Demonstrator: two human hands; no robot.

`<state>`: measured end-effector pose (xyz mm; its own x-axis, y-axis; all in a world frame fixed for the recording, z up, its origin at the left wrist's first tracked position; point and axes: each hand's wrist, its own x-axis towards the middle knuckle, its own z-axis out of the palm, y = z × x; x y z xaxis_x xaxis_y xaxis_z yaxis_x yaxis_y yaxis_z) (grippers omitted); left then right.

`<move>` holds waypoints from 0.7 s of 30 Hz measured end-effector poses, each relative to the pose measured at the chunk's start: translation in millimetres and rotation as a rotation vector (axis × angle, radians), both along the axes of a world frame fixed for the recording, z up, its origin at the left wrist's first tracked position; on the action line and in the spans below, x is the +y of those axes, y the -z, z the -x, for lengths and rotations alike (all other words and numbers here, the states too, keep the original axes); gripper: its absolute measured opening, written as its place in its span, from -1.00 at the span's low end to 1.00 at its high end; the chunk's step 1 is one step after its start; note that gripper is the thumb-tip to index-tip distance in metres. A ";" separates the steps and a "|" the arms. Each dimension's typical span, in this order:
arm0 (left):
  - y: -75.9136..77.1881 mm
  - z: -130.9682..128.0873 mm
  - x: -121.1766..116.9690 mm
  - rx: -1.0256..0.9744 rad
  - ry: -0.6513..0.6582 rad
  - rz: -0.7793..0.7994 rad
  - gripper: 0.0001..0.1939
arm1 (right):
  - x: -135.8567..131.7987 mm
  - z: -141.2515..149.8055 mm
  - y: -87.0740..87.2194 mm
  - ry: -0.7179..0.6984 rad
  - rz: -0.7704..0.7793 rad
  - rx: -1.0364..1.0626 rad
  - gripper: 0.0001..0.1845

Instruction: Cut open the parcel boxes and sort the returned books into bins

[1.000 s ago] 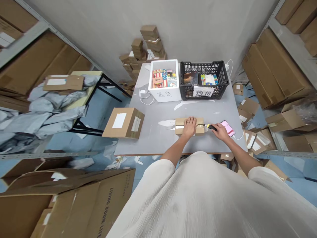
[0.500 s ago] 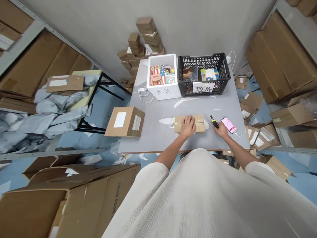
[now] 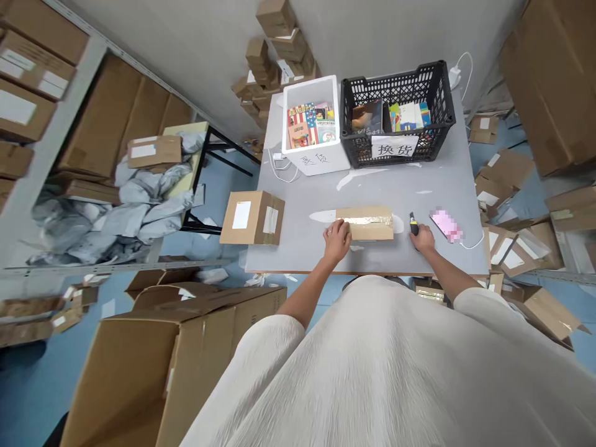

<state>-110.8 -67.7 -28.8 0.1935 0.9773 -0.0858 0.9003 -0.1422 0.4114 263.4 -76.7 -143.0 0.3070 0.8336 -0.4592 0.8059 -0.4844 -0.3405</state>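
A small cardboard box (image 3: 367, 231) lies on the grey table, with shiny clear tape running along its top seam. At the box's left end is my left hand (image 3: 338, 241), its fingers curled against the edge and holding it. My right hand (image 3: 423, 238) is wrapped round a black and yellow box cutter (image 3: 413, 222) to the right of the box, apart from it. The cutter points toward the far side of the table. Just right of that hand lies a pink-screened phone (image 3: 446, 225) with a white cable.
Behind the box stand a white foam bin (image 3: 321, 160) of books and a black plastic crate (image 3: 347, 149) with books. A larger carton (image 3: 246, 217) sits at the table's left edge. A big open carton (image 3: 209, 347) stands on the floor at left.
My left hand has slid from the top of the small box to its left end, uncovering the taped seam. The right hand still holds the box cutter. The camera view has shifted.
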 end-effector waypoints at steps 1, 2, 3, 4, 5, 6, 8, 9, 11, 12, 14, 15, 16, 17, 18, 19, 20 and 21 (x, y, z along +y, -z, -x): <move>0.4 2.9 0.2 -0.005 -0.002 0.001 -0.52 | -0.8 1.4 0.6 0.009 -0.010 0.001 -0.44; 1.1 5.5 0.6 -0.012 -0.007 0.001 -0.52 | -1.4 3.1 0.1 0.022 -0.025 0.001 -0.43; 2.1 7.7 1.3 -0.023 -0.015 -0.002 -0.53 | -1.4 5.4 -1.4 0.039 -0.048 0.004 -0.44; 3.4 9.7 2.3 -0.036 -0.026 -0.006 -0.54 | -0.7 8.5 -4.0 0.058 -0.081 0.015 -0.44; 5.1 11.6 3.5 -0.052 -0.036 -0.011 -0.54 | 0.8 12.4 -7.7 0.076 -0.129 0.040 -0.45; 7.2 13.3 5.1 -0.070 -0.044 -0.017 -0.55 | 3.3 17.3 -12.6 0.092 -0.187 0.082 -0.46; 12.2 15.9 8.7 -0.110 -0.059 -0.022 -0.53 | 10.1 29.6 -25.0 0.107 -0.314 0.205 -0.47; 14.9 16.7 10.6 -0.131 -0.074 -0.019 -0.49 | 13.9 36.6 -32.4 0.111 -0.370 0.273 -0.48; 20.1 17.5 13.7 -0.178 -0.122 0.010 -0.37 | 20.1 51.1 -48.6 0.100 -0.447 0.377 -0.48; 22.3 17.7 14.7 -0.203 -0.145 0.030 -0.30 | 22.0 58.0 -57.0 0.087 -0.466 0.413 -0.47; 25.1 18.1 15.8 -0.254 -0.155 0.060 -0.21 | 22.6 69.9 -73.6 0.055 -0.469 0.453 -0.46; 25.6 18.6 16.0 -0.271 -0.141 0.062 -0.18 | 21.7 74.7 -81.6 0.043 -0.460 0.458 -0.45; 25.6 19.3 16.2 -0.281 -0.118 0.053 -0.17 | 20.2 78.6 -89.2 0.035 -0.449 0.455 -0.45; 25.1 20.2 16.6 -0.284 -0.092 0.037 -0.16 | 18.7 81.7 -96.5 0.032 -0.442 0.447 -0.44; 24.4 21.2 17.2 -0.284 -0.068 0.019 -0.14 | 17.3 84.2 -103.4 0.030 -0.439 0.437 -0.43; 23.5 22.4 18.0 -0.287 -0.049 0.005 -0.10 | 16.6 86.2 -110.0 0.028 -0.443 0.429 -0.41; 22.7 23.5 19.1 -0.296 -0.037 -0.001 -0.06 | 16.8 88.0 -116.1 0.023 -0.452 0.424 -0.38; 22.1 24.6 20.2 -0.315 -0.032 0.001 -0.02 | 18.2 89.7 -121.7 0.013 -0.466 0.418 -0.35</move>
